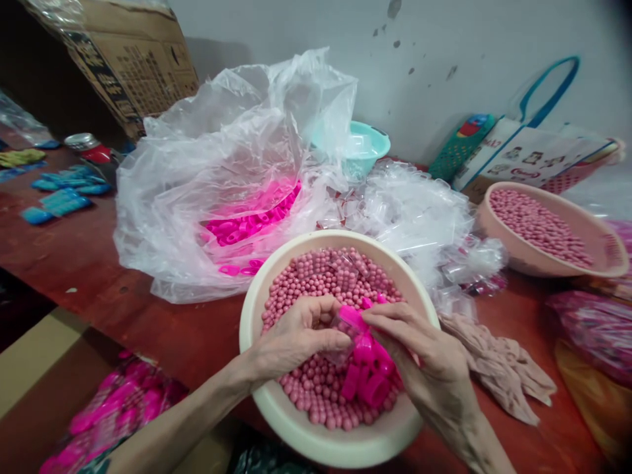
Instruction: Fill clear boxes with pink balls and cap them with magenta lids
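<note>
A cream basin [340, 454] full of pink beads [316, 401] stands in front of me. Over it, my left hand [296, 332] pinches a small clear plastic container [340, 352], partly hidden by my fingers. A bright pink cap [352, 318] sits at the top of that container. My right hand [429, 359] has its fingers closed on the cap's right side; its thumb is mostly hidden. Below it, several loose pink caps [368, 382] lie on the beads. Clear containers filled with beads [345, 270] rest toward the far side of the basin.
Behind the basin lie an open plastic bag [197, 164] of pink caps and a heap of clear containers [415, 204]. A second bead basin [538, 263] stands right, near crumpled beige gloves [503, 365]. A box of pink items [123, 401] is lower left.
</note>
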Available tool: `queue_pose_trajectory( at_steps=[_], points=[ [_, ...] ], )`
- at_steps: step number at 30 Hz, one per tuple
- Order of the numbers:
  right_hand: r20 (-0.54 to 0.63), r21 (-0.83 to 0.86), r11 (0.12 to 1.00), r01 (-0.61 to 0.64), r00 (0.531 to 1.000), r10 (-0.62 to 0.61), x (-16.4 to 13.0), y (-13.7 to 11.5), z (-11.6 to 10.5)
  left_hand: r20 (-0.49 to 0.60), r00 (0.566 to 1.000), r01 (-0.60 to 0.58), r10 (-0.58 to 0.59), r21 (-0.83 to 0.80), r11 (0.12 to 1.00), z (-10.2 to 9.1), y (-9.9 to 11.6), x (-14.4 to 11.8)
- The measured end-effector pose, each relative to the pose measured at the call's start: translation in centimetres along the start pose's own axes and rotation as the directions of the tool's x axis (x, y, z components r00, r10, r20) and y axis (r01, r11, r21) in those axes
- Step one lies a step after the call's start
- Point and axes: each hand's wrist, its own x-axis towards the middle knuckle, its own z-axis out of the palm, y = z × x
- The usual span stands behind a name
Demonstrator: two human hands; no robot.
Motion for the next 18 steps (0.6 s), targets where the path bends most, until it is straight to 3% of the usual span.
queue_pose_trajectory(
  at_steps=[6, 10, 13, 18],
  points=[
    [0.16, -0.063, 0.996, 0.06, 0.986, -0.05, 0.0, 0.1, -0.3, -0.024, 1.0, -0.021, 0.018, -0.126, 0.992, -0.1, -0.6, -0.6],
    [0.184, -0.023, 0.995, 0.093, 0.979, -0.088, -0.1, 0.1, -0.1, -0.059, 0.998, -0.021, 0.016, -0.085, 0.996, 0.0, -0.9, -0.8],
    [0.199, -0.024, 1.0, 0.0, 0.98, 0.005, -0.2, 0.0, 0.4, -0.088, 0.996, -0.024, 0.022, -0.017, 1.0, 0.3, -1.2, -0.9],
    [0.151, -0.291, 0.949, -0.118, 0.974, 0.168, -0.7, -0.5, 2.6, -0.177, 0.973, -0.124, 0.148, 0.14, 0.982, 0.9, -1.3, -0.9]
  ],
)
